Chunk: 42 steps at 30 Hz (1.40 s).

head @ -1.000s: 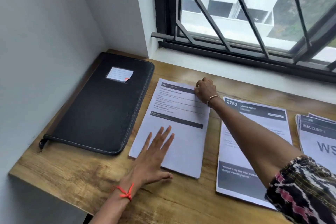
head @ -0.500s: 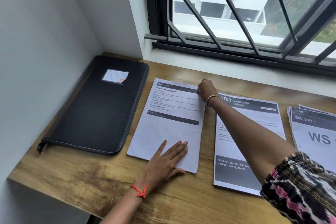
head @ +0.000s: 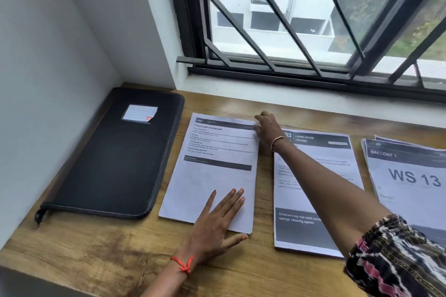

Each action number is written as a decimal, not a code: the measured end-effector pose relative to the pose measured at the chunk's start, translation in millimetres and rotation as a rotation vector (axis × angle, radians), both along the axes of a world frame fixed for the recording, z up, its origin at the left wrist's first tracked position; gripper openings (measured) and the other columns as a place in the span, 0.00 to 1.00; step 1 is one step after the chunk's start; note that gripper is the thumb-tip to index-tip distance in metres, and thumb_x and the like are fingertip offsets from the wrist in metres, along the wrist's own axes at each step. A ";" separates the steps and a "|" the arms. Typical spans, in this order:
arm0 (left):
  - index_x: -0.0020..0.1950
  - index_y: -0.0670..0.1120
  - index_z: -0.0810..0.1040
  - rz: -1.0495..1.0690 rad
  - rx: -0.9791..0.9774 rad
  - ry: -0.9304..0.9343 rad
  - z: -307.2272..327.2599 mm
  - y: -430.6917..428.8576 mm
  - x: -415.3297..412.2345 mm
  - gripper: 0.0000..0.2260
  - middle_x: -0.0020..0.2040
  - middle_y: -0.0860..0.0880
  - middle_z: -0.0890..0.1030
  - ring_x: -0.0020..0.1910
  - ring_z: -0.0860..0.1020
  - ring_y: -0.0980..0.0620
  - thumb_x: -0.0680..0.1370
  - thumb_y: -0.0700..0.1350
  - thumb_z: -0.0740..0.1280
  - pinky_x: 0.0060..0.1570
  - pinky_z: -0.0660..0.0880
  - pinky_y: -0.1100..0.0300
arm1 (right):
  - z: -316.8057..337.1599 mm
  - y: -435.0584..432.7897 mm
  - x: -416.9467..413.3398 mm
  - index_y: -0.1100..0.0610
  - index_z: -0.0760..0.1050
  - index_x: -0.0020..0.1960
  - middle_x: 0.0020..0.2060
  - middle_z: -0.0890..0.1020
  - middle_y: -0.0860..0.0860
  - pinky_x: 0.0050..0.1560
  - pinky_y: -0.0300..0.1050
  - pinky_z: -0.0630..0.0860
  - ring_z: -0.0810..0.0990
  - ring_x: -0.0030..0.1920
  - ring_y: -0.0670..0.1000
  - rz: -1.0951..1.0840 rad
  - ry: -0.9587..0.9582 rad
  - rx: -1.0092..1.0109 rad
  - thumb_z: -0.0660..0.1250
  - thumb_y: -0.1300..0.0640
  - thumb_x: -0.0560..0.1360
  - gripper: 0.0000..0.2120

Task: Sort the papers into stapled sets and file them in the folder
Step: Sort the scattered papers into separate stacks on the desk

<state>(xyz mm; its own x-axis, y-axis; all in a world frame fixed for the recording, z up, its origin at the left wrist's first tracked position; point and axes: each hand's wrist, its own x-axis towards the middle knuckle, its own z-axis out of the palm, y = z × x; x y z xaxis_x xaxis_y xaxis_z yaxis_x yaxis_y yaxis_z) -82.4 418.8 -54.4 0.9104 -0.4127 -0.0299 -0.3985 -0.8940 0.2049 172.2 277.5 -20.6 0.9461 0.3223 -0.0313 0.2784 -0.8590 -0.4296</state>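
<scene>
while straight fingers (head: 237,198) of the left hand (head: 217,224) are laid flat on the paper set's (head: 217,149) near end, its far right corner is met by the blurred right hand (head: 268,125), perhaps curled; its grip cannot be told. the closed folder (head: 115,159) is laid just left.

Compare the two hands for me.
The left hand lies flat with straight fingers on the papers' near end; the right hand reaches their far right corner, fingers blurred. The left wrist wears a red thread, the right a bead bracelet. Both touch the same papers.
</scene>
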 end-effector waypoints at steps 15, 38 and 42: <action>0.75 0.49 0.59 -0.195 -0.409 0.039 50.5 -153.8 62.8 0.35 0.75 0.58 0.50 0.73 0.47 0.64 0.75 0.69 0.43 0.73 0.47 0.60 | 37.4 -250.1 -59.0 0.66 0.74 0.58 0.59 0.73 0.63 0.56 0.51 0.71 0.74 0.58 0.63 -0.413 -0.017 -0.009 0.59 0.64 0.77 0.12; 0.44 0.35 0.73 0.584 -0.784 0.405 40.8 -344.1 116.7 0.13 0.43 0.36 0.76 0.44 0.74 0.39 0.81 0.45 0.59 0.43 0.68 0.51 | 0.8 -410.5 -75.6 0.66 0.67 0.62 0.63 0.67 0.62 0.64 0.52 0.63 0.64 0.65 0.61 -0.717 0.184 -0.037 0.60 0.55 0.77 0.18; 0.54 0.35 0.71 0.626 -0.680 0.410 41.1 -353.2 119.2 0.11 0.53 0.37 0.72 0.54 0.71 0.39 0.79 0.43 0.60 0.50 0.65 0.55 | 0.2 -409.4 -68.1 0.66 0.68 0.61 0.62 0.67 0.62 0.63 0.52 0.64 0.65 0.64 0.62 -0.696 0.206 0.017 0.61 0.54 0.76 0.19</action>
